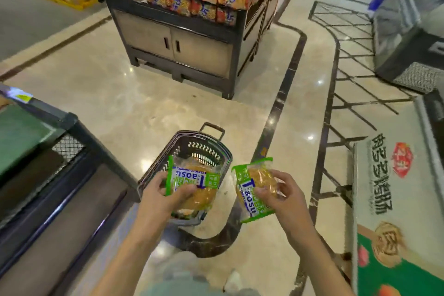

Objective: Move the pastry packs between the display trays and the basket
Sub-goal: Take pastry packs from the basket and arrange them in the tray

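A dark plastic shopping basket stands on the shiny floor just in front of me. My left hand grips a green-edged clear pastry pack directly above the basket's opening. My right hand pinches a second pastry pack of the same kind, held in the air to the right of the basket, over the floor. Both packs show a golden bun and a blue-and-white label. The left pack hides most of the basket's inside.
A dark display stand with a mesh panel and green surface runs along my left. A cabinet island stacked with red snack bags stands ahead. A printed display board lies at the right, a freezer beyond it.
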A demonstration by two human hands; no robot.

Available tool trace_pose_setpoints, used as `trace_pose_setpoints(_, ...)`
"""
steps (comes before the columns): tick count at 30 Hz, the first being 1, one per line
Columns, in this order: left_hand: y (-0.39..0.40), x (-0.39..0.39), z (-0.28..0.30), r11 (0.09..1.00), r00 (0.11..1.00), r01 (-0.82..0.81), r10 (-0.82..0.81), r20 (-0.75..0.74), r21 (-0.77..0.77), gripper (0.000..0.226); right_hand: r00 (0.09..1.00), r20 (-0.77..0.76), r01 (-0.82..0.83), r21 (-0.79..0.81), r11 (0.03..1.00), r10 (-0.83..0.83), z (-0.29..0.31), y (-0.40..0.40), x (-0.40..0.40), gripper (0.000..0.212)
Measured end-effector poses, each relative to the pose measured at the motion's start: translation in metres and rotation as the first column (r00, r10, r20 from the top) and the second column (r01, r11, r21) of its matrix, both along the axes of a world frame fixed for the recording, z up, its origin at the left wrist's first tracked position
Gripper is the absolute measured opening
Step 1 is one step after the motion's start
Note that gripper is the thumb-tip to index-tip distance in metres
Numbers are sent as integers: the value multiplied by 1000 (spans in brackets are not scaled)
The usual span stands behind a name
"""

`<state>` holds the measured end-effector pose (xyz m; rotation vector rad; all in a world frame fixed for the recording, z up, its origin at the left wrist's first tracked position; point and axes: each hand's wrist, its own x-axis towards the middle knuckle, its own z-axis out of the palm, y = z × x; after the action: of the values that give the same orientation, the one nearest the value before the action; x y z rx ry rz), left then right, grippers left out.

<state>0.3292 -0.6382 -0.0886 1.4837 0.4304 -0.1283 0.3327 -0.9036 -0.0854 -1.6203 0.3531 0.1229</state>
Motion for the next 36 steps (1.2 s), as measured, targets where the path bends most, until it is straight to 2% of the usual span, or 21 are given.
trace_pose_setpoints(5, -28, 36, -26, 995, 995, -72, 67, -73, -67, 48, 995, -54, -84, -24, 996, 82, -24, -30, 60, 46)
trace_pose_setpoints(12, -32, 103, -66, 956, 953, -271, 250, -171, -111, 43, 937, -126, -340, -111, 934, 326, -40, -24, 190, 44)
trace_pose_setpoints(16, -34, 154, -86, 885, 878, -457, 433, -205, -89, 46, 881, -190, -459, -131, 879, 432, -42, -7, 257, 41)
trace_pose_setpoints(20, -26, 196, -106, 759, 755, -644, 610, -241, -93, 43, 771, -260, -633, -212, 745, 581, -54, 15, 321, 45)
trace_pose_setpoints(24, -20, 216, -125, 624, 611, -779, 735, -294, -58, 46, 570, -338, -821, -255, 510, 749, -81, 43, 385, 51)
trace_pose_setpoints(28, -21, 233, -165, 408, 380, -913, 855, -354, 6, 33, 296, -456, -950, -232, 209, 839, -148, 75, 448, 53)
trace_pose_setpoints(30, -25, 240, -191, 354, 312, -934, 869, -384, 41, 29, 151, -505, -976, -215, 45, 850, -197, 91, 476, 54)
trace_pose_setpoints(32, -25, 246, -226, 295, 239, -952, 884, -401, 85, 28, 56, -539, -975, -212, -71, 840, -250, 115, 498, 59)
trace_pose_setpoints(36, -31, 258, -317, 257, 193, -962, 875, -444, 88, 25, -184, -607, -886, -238, -397, 773, -366, 174, 524, 62)
